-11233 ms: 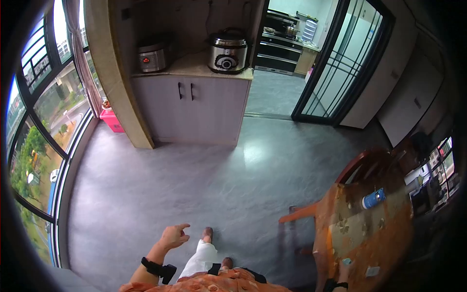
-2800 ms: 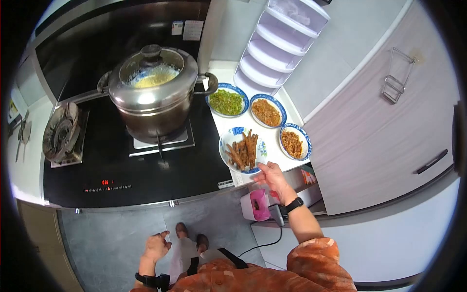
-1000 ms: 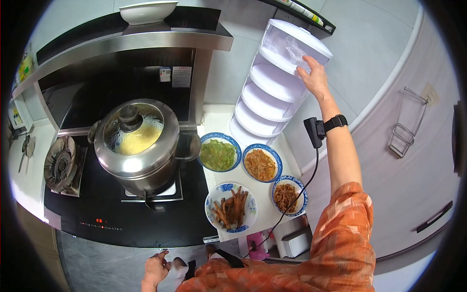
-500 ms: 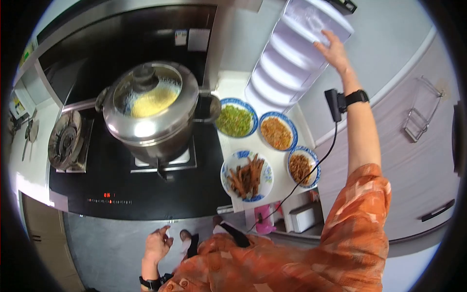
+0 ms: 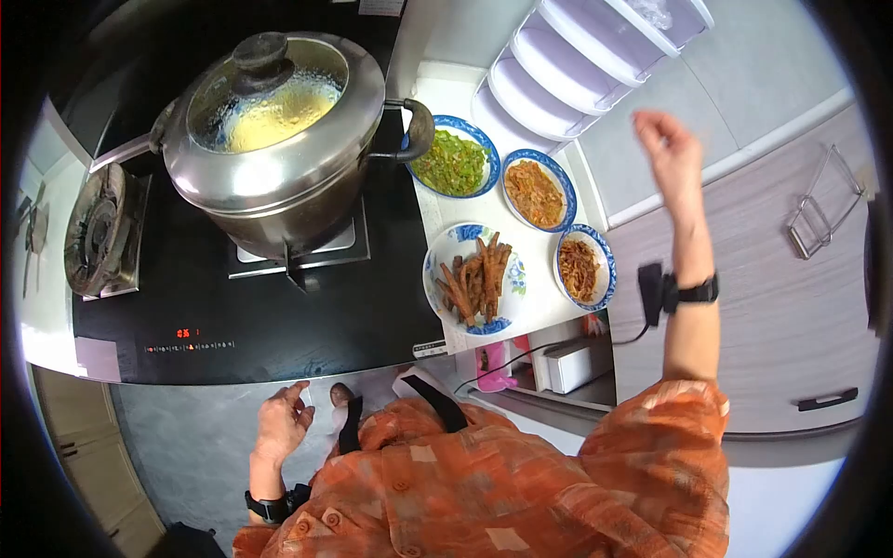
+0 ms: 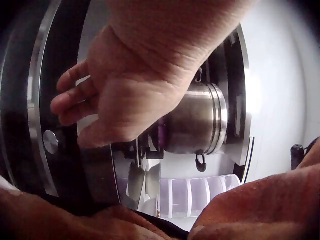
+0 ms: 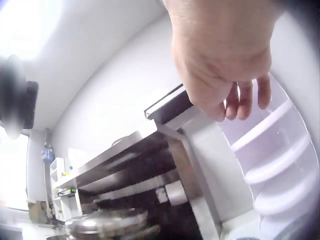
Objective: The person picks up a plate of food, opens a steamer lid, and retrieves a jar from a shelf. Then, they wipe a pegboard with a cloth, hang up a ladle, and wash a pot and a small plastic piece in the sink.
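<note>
My right hand [image 5: 672,153] hangs in the air to the right of a white tiered rack [image 5: 567,70], its fingers loosely bent with nothing between them. In the right wrist view the fingertips [image 7: 244,107] overlap the rack's upper tiers. A crumpled clear plastic bag [image 5: 654,11] lies in the top tier. Below on the white counter stand a plate [image 5: 512,296] of brown chicken feet and bowls of chopped greens [image 5: 453,163], an orange-brown dish [image 5: 533,193] and brown shreds [image 5: 579,272]. My left hand [image 5: 282,423] hangs relaxed in front of the stove, holding nothing.
A large steel pot [image 5: 279,177] with a glass-topped lid stands on the right burner of the black stove [image 5: 307,339]; yellow food shows through the glass. The left burner [image 5: 100,232] is bare. A pink container [image 5: 495,363] sits below the counter. A wire holder [image 5: 823,209] hangs at right.
My right hand has drawn back from the rack's top tier, moving down and to the right. The head view has tipped downward. My left hand stays low by the stove's front.
</note>
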`<action>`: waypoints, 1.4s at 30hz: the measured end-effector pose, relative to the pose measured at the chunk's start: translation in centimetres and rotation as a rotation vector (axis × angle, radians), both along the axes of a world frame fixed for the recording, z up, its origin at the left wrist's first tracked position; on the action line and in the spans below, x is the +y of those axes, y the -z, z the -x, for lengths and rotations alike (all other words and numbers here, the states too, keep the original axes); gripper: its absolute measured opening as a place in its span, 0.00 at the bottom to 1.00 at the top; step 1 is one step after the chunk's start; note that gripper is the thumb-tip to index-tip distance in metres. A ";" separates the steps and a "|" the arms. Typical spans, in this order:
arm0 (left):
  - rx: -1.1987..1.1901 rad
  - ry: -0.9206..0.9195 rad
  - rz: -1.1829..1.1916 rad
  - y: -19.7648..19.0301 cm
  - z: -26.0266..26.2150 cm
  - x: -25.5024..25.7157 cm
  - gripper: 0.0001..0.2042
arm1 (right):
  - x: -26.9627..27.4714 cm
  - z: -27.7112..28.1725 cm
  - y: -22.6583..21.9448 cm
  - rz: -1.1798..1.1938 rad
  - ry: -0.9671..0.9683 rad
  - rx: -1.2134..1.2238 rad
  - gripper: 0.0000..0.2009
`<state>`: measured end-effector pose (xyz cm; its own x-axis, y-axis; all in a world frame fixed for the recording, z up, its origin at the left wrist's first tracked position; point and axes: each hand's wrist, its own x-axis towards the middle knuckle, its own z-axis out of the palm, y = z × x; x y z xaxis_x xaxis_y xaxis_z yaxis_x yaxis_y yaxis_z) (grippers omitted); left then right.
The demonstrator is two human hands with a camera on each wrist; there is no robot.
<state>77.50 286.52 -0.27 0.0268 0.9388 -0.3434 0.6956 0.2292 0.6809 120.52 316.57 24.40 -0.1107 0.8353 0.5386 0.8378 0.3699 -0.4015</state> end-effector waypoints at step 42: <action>-0.044 0.052 0.057 -0.8 1.0 0.6 0.20 | -11.3 4.2 17.0 0.521 0.224 0.072 0.17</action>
